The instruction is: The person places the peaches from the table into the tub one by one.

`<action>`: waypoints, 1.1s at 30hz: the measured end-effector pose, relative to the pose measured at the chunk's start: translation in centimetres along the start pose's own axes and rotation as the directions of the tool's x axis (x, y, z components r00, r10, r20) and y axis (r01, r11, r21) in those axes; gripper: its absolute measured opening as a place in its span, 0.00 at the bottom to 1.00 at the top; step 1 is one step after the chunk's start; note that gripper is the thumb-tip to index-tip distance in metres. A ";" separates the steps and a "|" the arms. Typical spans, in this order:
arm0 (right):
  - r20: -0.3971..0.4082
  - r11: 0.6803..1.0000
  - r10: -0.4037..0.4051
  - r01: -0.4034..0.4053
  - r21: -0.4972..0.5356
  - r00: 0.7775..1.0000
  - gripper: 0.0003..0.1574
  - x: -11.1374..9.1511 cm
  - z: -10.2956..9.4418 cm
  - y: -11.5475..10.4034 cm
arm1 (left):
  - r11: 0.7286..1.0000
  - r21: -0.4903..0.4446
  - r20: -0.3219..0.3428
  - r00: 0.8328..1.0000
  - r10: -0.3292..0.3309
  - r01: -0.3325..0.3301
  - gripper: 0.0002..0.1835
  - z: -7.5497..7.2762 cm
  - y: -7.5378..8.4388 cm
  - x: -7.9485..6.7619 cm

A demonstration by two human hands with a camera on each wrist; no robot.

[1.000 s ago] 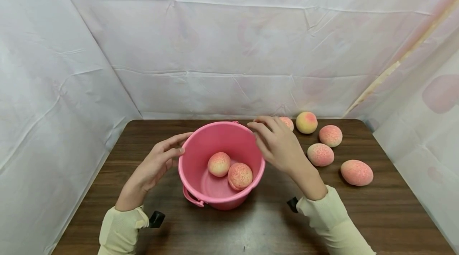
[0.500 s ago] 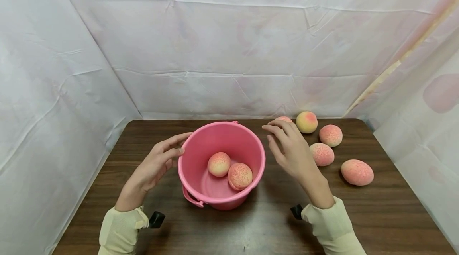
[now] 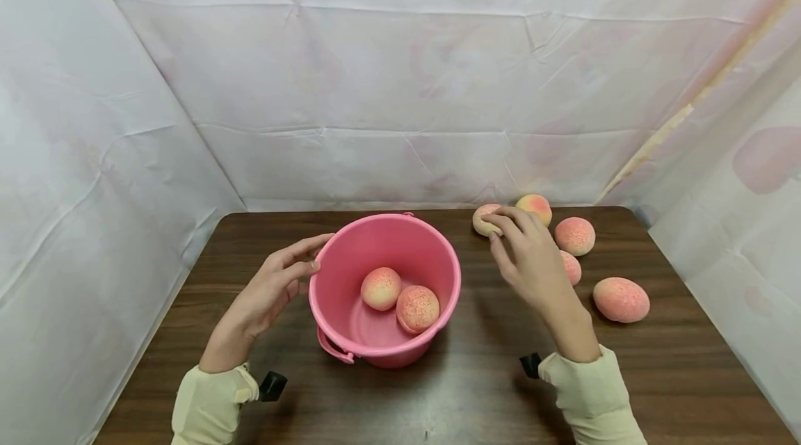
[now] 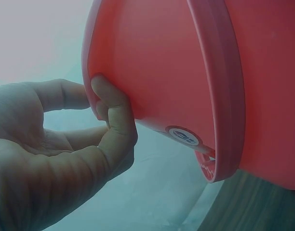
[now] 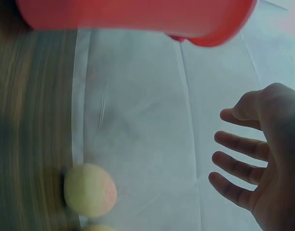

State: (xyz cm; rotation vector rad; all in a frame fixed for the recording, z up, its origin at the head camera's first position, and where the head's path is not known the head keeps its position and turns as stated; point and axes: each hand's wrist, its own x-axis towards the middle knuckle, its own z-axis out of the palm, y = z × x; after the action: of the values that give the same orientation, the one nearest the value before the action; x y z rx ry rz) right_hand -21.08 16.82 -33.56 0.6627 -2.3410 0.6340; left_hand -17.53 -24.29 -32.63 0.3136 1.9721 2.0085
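A pink bucket (image 3: 384, 243) stands on the table, tilted toward me in the head view, with two peaches (image 3: 382, 288) inside. My left hand (image 3: 269, 292) holds its left rim; in the left wrist view the thumb and fingers (image 4: 113, 115) pinch the rim from both sides. To the right of the bucket, my right hand (image 3: 535, 268) hovers with relaxed, spread fingers, overlapping a pale peach (image 3: 483, 221) at the back edge. The right wrist view has the hand's fingers (image 5: 241, 144) apart with nothing between them, and a peach (image 5: 89, 190) lies further off.
Several more peaches lie at the table's right: a yellow-red one (image 3: 535, 206) at the back, a pink one (image 3: 575, 236), one partly hidden behind my wrist (image 3: 571, 266), and an oval one (image 3: 621, 300). White sheeting (image 3: 375, 83) walls the table's back and sides.
My right hand has moved from beside the bucket's right rim rightward toward the pale peach at the back, now more in view. My left hand stays at the rim.
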 end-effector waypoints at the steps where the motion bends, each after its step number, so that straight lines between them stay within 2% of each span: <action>1: 0.005 1.000 0.008 -0.008 -0.022 1.000 0.17 -0.1 -0.1 0.3 | 1.000 0.001 0.001 1.000 0.001 -0.001 0.27 0.0 0.0 0.0; 10: 0.085 0.970 0.111 -0.090 -0.228 0.990 0.20 -1.1 -0.4 2.7 | 1.000 0.005 0.007 1.000 0.018 -0.019 0.27 0.0 -0.1 0.0; 16: 0.132 0.950 0.197 -0.155 -0.272 0.971 0.20 -1.6 -0.3 3.6 | 1.000 0.004 0.005 1.000 0.020 -0.020 0.27 0.0 -0.1 0.0; 22: 0.156 0.904 0.327 -0.260 -0.340 0.932 0.21 -2.4 -0.1 5.0 | 1.000 0.005 0.009 1.000 0.019 -0.019 0.27 0.0 -0.2 0.0; 33: 0.163 0.867 0.411 -0.331 -0.372 0.897 0.21 -4.3 0.7 8.4 | 1.000 0.009 -0.002 1.000 0.013 -0.013 0.27 0.1 -0.1 0.0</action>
State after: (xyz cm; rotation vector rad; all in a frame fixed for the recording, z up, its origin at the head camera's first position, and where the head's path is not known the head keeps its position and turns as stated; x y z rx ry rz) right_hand -23.39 24.11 -39.21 0.1273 -2.7459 0.3082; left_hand -17.49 -24.23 -32.73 0.3272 1.9855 2.0098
